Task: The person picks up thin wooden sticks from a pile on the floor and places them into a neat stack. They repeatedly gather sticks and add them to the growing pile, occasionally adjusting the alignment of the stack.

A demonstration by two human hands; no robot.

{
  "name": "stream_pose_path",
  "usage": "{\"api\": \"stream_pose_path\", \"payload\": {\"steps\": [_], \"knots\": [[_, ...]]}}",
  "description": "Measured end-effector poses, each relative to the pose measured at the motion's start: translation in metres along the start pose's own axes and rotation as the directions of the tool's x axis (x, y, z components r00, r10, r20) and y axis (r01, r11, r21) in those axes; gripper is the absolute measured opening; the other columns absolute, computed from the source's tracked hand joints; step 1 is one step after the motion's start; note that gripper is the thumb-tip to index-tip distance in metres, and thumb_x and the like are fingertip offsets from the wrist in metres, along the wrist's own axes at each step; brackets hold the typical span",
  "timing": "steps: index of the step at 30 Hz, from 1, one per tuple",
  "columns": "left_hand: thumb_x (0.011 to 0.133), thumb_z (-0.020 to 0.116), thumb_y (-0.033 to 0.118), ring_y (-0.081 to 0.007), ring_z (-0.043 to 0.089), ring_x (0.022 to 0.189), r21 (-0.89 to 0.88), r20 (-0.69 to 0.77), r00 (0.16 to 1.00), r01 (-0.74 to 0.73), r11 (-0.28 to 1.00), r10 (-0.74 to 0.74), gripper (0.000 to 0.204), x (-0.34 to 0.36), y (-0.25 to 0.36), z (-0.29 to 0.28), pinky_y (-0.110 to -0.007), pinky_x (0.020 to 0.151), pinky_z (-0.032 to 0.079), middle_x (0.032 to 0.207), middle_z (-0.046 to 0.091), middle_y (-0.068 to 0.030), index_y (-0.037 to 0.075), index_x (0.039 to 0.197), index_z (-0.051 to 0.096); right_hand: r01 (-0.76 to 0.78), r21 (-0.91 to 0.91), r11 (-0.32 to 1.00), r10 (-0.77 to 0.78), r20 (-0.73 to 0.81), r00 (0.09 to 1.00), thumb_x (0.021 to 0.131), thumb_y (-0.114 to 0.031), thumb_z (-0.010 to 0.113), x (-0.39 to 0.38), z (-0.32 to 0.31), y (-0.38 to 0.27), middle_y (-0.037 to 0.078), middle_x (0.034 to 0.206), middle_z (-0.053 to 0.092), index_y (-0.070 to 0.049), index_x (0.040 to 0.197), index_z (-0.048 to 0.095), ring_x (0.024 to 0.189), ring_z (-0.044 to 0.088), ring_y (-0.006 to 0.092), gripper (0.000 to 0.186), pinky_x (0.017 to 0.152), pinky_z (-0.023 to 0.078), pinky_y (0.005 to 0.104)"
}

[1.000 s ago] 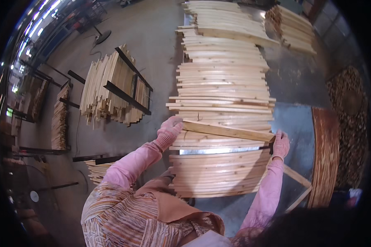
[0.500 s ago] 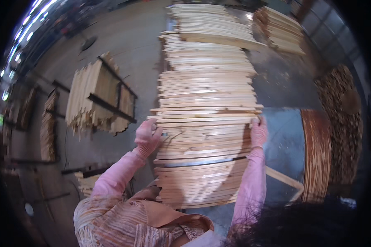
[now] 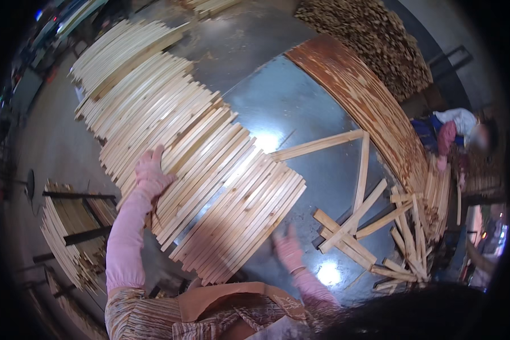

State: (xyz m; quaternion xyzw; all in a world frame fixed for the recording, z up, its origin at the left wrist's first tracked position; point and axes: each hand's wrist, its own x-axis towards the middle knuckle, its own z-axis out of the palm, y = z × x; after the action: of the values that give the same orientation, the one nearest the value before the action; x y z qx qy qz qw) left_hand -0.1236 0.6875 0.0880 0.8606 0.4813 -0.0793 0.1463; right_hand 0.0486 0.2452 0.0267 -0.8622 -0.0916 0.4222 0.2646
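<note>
Long rows of pale wooden strips (image 3: 232, 164) lie side by side on a metal table (image 3: 277, 102). My left hand (image 3: 152, 174), in a pink glove, rests on the ends of strips at the left edge of the row, fingers spread. It does not appear to grip any strip. Beside the right end of the nearest strips is my right hand (image 3: 289, 252), also pink-gloved, above the bare metal. Its fingers are somewhat blurred but look stretched out, with nothing visible in them.
Loose wooden pieces (image 3: 345, 243) lie crossed on the right of the table, near a brown streaked board (image 3: 362, 96). Behind that is a large heap of wood pieces (image 3: 368, 39). Another person (image 3: 450, 133) is at the far right. Racked strips (image 3: 68, 226) stand at left.
The view has swung to the right, bringing the loose pieces and the other person into sight. My right hand has left the strip ends and come nearer me; my left stays on the strips' left side.
</note>
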Motion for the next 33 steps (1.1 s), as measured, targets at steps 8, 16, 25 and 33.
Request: {"api": "stream_pose_path", "payload": {"steps": [8, 16, 25, 33], "knots": [[0.065, 0.095, 0.045, -0.0468, 0.041, 0.135, -0.022, 0.025, 0.997, -0.074, 0.997, 0.075, 0.112, -0.145, 0.042, 0.079, -0.058, 0.113, 0.036, 0.145, 0.044, -0.0269, 0.021, 0.156, 0.035, 0.322, -0.473, 0.820, -0.256, 0.199, 0.946, 0.102, -0.063, 0.047, -0.003, 0.086, 0.002, 0.018, 0.096, 0.076, 0.009, 0.155, 0.037, 0.090, 0.073, 0.0344, 0.090, 0.080, 0.058, 0.0444], [0.071, 0.089, 0.050, -0.0465, 0.039, 0.140, 0.119, -0.030, 0.998, -0.043, 0.992, 0.047, 0.107, -0.134, 0.042, 0.063, -0.060, 0.117, 0.030, 0.153, 0.040, -0.0287, 0.018, 0.158, 0.035, 0.429, -0.656, 0.621, -0.752, -0.342, 0.564, 0.088, -0.015, 0.065, 0.191, -0.140, -0.052, 0.012, 0.130, 0.066, -0.016, 0.142, 0.057, 0.119, 0.062, 0.0366, 0.054, 0.099, 0.051, 0.0483], [0.075, 0.084, 0.052, -0.0428, 0.036, 0.143, 0.155, -0.044, 0.998, -0.039, 0.987, 0.046, 0.101, -0.125, 0.035, 0.084, -0.057, 0.119, 0.027, 0.157, 0.037, -0.0226, 0.018, 0.158, 0.038, 0.298, -0.923, 0.244, -0.822, -0.034, 0.568, 0.093, -0.019, 0.059, 0.295, -0.234, -0.115, 0.011, 0.108, 0.066, -0.022, 0.131, 0.060, 0.108, 0.065, 0.0319, 0.039, 0.096, 0.049, 0.0506], [0.077, 0.082, 0.055, -0.0399, 0.039, 0.143, 0.171, 0.041, 0.999, 0.018, 0.985, -0.025, 0.098, -0.123, 0.050, 0.065, -0.052, 0.120, 0.029, 0.157, 0.040, -0.0203, 0.022, 0.159, 0.039, 0.285, -0.245, 0.926, -0.372, -0.476, 0.797, 0.102, -0.038, 0.052, 0.121, -0.203, -0.092, 0.027, 0.112, 0.072, -0.001, 0.139, 0.053, 0.104, 0.069, 0.0478, 0.052, 0.094, 0.054, 0.0540]]}}
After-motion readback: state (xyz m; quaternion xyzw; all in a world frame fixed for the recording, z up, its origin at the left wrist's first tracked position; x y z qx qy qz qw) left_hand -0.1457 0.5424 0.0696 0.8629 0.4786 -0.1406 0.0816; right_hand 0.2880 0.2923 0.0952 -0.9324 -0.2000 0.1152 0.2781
